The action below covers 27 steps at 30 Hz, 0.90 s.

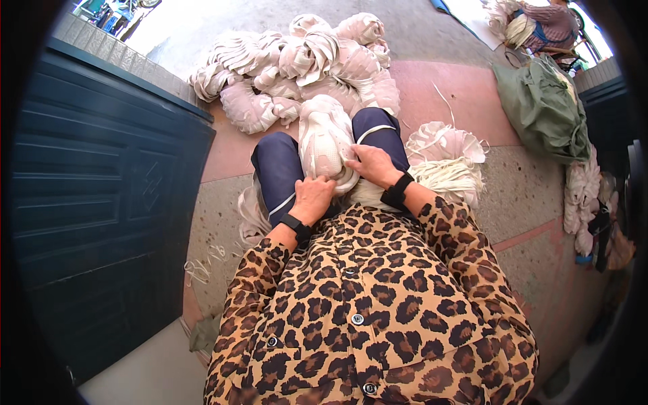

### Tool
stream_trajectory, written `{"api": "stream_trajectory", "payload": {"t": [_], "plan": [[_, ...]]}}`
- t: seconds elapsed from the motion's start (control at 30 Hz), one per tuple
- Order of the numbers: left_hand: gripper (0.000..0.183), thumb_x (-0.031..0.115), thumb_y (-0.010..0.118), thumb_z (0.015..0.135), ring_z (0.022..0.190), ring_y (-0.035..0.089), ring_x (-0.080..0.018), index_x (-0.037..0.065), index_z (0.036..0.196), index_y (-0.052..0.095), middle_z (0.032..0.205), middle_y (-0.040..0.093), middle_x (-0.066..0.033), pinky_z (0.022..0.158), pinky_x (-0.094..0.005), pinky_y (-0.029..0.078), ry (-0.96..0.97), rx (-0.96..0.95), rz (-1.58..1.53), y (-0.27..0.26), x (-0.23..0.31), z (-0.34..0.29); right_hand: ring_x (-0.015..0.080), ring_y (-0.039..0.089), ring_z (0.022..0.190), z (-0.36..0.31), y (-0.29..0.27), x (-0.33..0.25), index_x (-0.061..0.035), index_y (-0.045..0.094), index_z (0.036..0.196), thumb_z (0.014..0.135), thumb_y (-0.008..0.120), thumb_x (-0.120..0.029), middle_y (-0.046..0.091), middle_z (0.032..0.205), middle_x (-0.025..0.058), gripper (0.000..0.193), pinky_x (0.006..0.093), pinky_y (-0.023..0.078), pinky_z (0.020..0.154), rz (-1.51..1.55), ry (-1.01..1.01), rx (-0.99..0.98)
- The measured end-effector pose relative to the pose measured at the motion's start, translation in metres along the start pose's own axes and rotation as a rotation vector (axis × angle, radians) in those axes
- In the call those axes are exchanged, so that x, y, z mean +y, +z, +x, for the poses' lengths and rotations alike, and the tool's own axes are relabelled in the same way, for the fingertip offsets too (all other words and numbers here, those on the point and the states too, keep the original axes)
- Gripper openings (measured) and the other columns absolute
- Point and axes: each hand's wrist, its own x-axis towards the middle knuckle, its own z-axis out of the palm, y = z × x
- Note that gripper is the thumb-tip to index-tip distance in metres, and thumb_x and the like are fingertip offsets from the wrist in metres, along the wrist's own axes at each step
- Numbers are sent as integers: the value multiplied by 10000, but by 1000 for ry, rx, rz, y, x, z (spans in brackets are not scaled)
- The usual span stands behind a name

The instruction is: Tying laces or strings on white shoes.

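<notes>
A pale pink and white shoe upper lies between my knees, its far end toward the piles. My left hand is closed on its near left edge, fingers curled under and partly hidden. At the near right side, my right hand pinches the edge of the same upper between thumb and fingers. A white lace lies across my right knee. Beside my right wrist is a bundle of cream laces, with more shoe uppers just beyond it.
Stacked, bundled shoe uppers are heaped on the floor ahead. Dark blue door panels stand at left. A few loose laces lie near them. At right is a green sack; farther back sits another person.
</notes>
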Motion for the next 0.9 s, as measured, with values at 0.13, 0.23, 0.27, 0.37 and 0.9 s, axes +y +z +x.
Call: {"api": "stream_trajectory", "payload": {"t": [0.13,0.23,0.27,0.37,0.9], "plan": [[118,186,551,750,780,544,-239,131,849,584,826,577,-31,654,-371,407,-42,195,-104,-17,-1,2,348,574,828,6,11,-1,-11,551,907,796,525,-262,587,870,180,277,425,446,730,-28,-33,-5],[134,162,551,709,790,467,-192,104,829,556,774,533,-10,651,-343,342,-23,391,135,-26,0,13,348,573,825,3,7,-1,-6,551,903,800,512,-266,585,863,184,282,427,445,727,17,-64,10],[147,152,549,697,793,469,-187,110,837,555,777,530,-11,655,-343,339,29,350,216,-17,-3,17,348,573,825,3,8,-1,-6,551,903,800,512,-266,585,863,184,282,427,445,727,14,-64,7],[132,142,537,685,808,471,-183,111,811,564,760,533,-13,667,-344,338,108,290,329,-13,-4,28,351,573,821,3,10,4,-8,557,900,800,509,-264,585,869,186,279,426,445,724,5,-95,28],[275,253,607,773,648,535,-179,13,903,577,757,560,-56,543,-272,440,-20,414,-222,-27,-32,2,260,617,677,4,-54,-17,-3,531,1003,854,440,-105,613,694,137,202,331,473,607,478,-54,246]]}}
